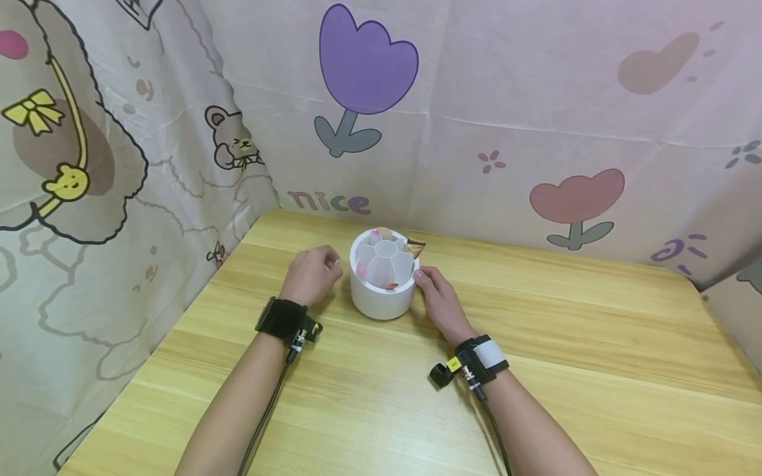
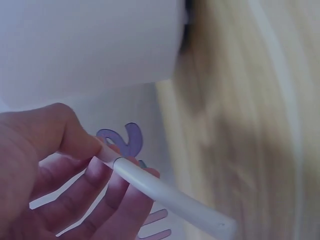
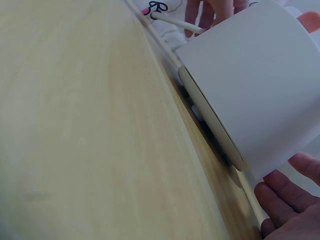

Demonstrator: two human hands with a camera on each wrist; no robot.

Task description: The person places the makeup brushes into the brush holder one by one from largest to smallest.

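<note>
A white round desk organizer [image 1: 382,305] with petal-shaped compartments stands on the table. Several small items stick out of it, among them a gold-brown brush-like piece [image 1: 416,248] at the right rim. Left of the organizer, my left hand [image 1: 312,273] pinches a slim white pen-like stick [image 2: 172,197] between thumb and fingers; a thin dark seam circles it near the thumb. On the other side, my right hand [image 1: 439,301] rests against the organizer's wall, thumb by the rim and fingers extended loosely, as the right wrist view shows. The organizer's base [image 3: 212,120] sits slightly raised above the wood.
The wooden table [image 1: 369,410] reaches back to a printed curtain [image 1: 464,79] with tulips and the word "nice". Another curtain [image 1: 172,132] with bears hangs along the left edge. Both wrists wear black straps with cameras, their cables [image 1: 262,423] running along the forearms.
</note>
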